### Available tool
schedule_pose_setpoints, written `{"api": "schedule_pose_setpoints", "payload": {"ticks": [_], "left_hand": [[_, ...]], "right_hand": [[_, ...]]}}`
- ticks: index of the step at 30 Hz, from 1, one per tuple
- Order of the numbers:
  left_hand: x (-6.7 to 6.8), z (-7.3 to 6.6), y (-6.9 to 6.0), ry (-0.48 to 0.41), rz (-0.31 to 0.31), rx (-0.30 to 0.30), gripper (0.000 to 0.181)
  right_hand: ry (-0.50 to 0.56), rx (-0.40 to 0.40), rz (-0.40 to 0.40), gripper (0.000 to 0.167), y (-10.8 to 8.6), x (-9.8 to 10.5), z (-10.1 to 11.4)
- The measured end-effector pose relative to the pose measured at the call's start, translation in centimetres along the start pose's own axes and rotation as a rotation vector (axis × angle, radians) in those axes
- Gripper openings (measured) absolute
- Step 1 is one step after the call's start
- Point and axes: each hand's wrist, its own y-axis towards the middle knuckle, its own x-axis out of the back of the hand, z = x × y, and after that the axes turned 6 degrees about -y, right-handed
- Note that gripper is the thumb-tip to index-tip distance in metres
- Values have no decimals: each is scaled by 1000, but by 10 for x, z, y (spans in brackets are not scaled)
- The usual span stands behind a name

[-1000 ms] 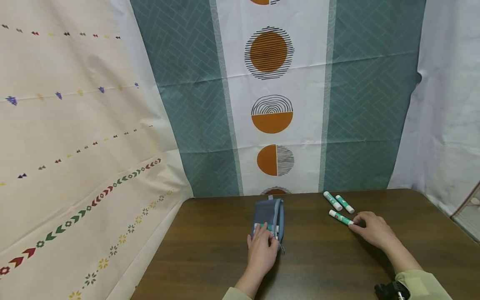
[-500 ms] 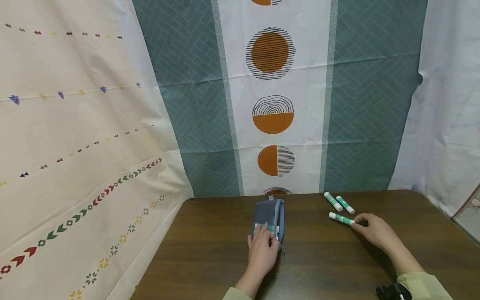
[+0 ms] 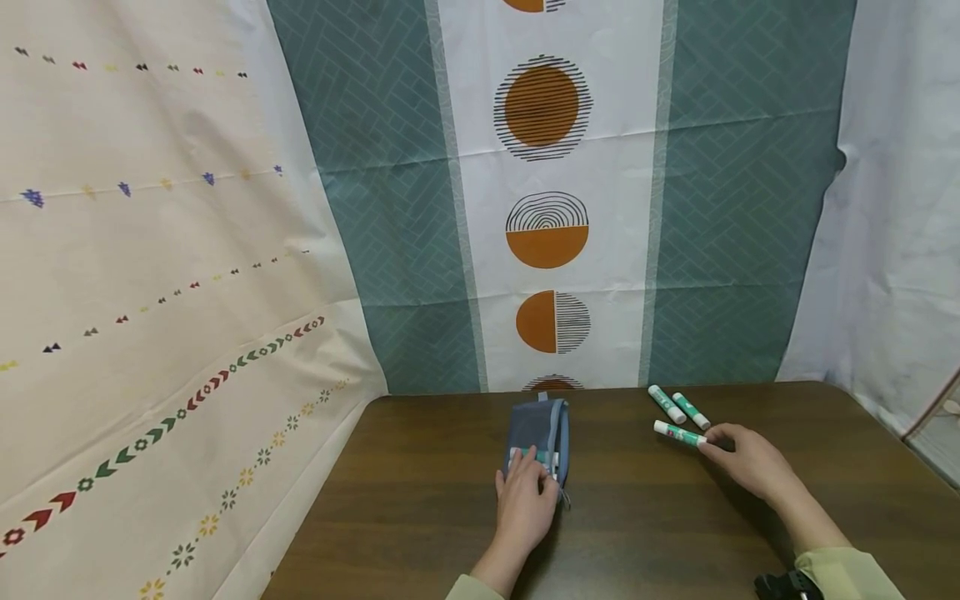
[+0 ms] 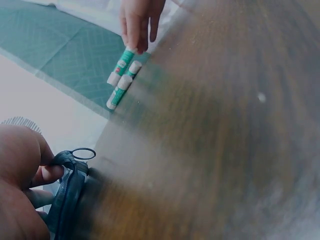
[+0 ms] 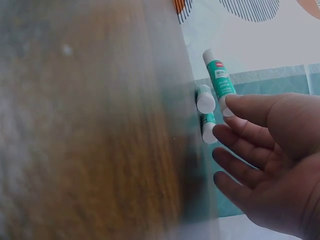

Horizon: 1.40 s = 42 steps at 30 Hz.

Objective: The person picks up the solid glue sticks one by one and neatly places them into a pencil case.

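Observation:
A green and white glue stick (image 3: 678,433) is pinched at one end by my right hand (image 3: 753,462); the right wrist view shows thumb and forefinger on the white end of that stick (image 5: 220,77). Just behind it, two more glue sticks (image 3: 666,404) (image 3: 691,411) lie side by side on the table. A blue-grey zip pouch (image 3: 528,422) lies left of them with its zip side open. My left hand (image 3: 522,508) grips the pouch near its front edge, fingers over a green and white stick (image 3: 546,457) in it. In the left wrist view, fingers hold the pouch's edge (image 4: 70,195).
The brown wooden table (image 3: 420,500) meets a hanging green and white cloth (image 3: 405,250) at its back edge. Cream patterned fabric (image 3: 187,333) hangs along the left, and white fabric (image 3: 892,250) along the right.
The glue stick in my right hand has shifted slightly left and up from the table. My left hand and the pouch have stayed in place.

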Motion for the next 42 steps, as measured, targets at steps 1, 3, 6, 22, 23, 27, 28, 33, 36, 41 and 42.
{"api": "schedule_pose_setpoints", "payload": {"ticks": [1,3,6,22,23,27,28,33,36,41,42], "left_hand": [[0,0,0,3,0,0,21],[0,1,0,10,1,3,22],[0,1,0,14,2,7,21],[0,0,-1,6,15,8,22],[0,0,-1,9,16,11,22],[0,0,0,13,16,16,22],[0,0,0,13,15,13,22],[1,0,0,17,11,4,22],[1,0,0,13,14,7,22],[0,1,1,16,15,14,22],[0,1,1,18,16,16,22]], "right_hand": [[2,2,-4,39,0,0,1],[8,10,-11,39,1,-1,4],[15,27,-23,35,2,-2,8],[40,125,19,20,10,-23,50],[44,127,25,20,11,-24,53],[60,137,36,21,15,-28,63],[60,142,38,22,16,-29,65],[77,164,59,22,23,-39,75],[87,169,77,23,27,-45,82],[73,180,85,25,33,-53,93],[70,182,85,25,34,-55,95]]}}
